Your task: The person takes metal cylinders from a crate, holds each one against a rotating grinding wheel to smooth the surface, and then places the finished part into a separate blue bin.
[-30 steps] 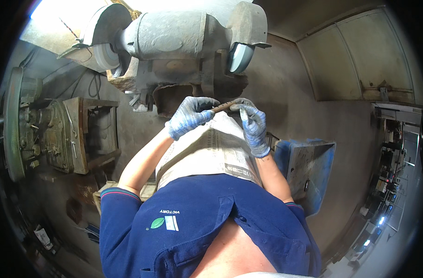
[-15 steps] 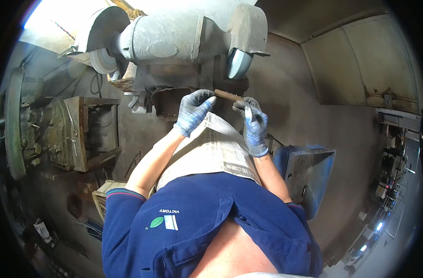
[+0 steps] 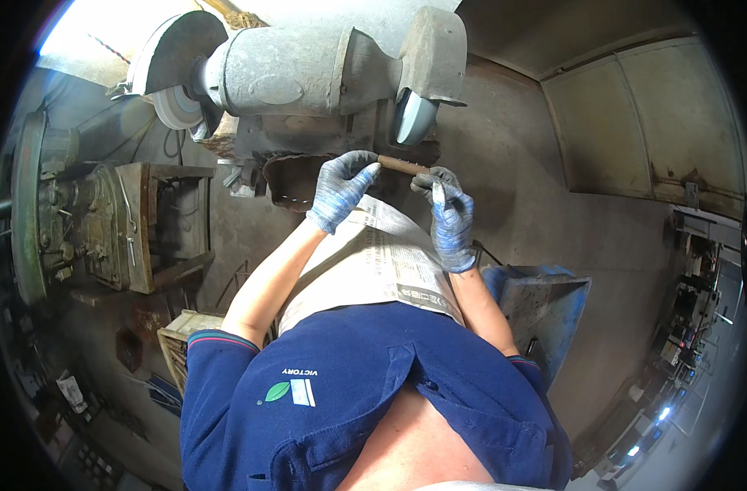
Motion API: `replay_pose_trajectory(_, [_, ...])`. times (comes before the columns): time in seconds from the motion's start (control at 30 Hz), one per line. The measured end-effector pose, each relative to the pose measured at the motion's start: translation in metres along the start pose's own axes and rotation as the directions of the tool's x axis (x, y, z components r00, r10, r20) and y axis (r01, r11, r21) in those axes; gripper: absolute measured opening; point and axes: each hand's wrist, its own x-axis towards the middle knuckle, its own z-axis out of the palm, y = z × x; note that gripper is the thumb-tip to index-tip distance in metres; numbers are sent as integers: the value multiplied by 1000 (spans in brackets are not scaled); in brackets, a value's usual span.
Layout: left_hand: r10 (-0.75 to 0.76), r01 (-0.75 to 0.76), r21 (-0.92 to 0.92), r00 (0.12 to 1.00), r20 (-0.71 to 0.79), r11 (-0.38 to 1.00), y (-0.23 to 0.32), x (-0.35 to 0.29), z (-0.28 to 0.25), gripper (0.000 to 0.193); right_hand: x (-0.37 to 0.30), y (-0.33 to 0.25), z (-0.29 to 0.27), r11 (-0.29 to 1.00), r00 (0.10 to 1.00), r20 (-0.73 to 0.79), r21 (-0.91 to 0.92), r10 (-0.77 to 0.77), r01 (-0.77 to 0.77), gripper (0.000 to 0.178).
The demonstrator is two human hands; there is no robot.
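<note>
Between my two hands is a short brown bar (image 3: 403,166) with small bright spots along one edge, held roughly level. My left hand (image 3: 340,192), in a blue and grey knit glove, pinches its left end between thumb and fingers. The right end is gripped by my right hand (image 3: 450,221), gloved alike, with the fingers closed round it. Just beyond them stands a grey bench grinder (image 3: 283,74). Its right grinding wheel (image 3: 416,120) is above the bar and apart from it; the left grinding wheel (image 3: 177,109) is farther off.
Newspaper (image 3: 365,274) covers my lap. A dark, ragged-edged opening (image 3: 300,182) lies below the grinder. To my right sits a blue metal bin (image 3: 568,319); a greenish machine (image 3: 87,221) stands at left. A pale crate (image 3: 177,335) is near my left elbow, and large panels (image 3: 643,123) rise at far right.
The view has shifted slightly, so the grinder and surroundings sit a little differently. Both hands keep their hold on the bar, almost unmoved.
</note>
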Motion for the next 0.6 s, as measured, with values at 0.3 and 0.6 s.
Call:
replay_pose_trajectory(0.3, [-78, 74, -199, 997, -10, 977, -16, 17, 8, 16, 11, 21, -17, 998, 999, 21, -47, 43, -42, 22])
replay_pose_trajectory(0.6, [-75, 38, -326, 992, -101, 945, -39, 31, 38, 11, 17, 44, -43, 978, 996, -47, -195, 70, -78, 27])
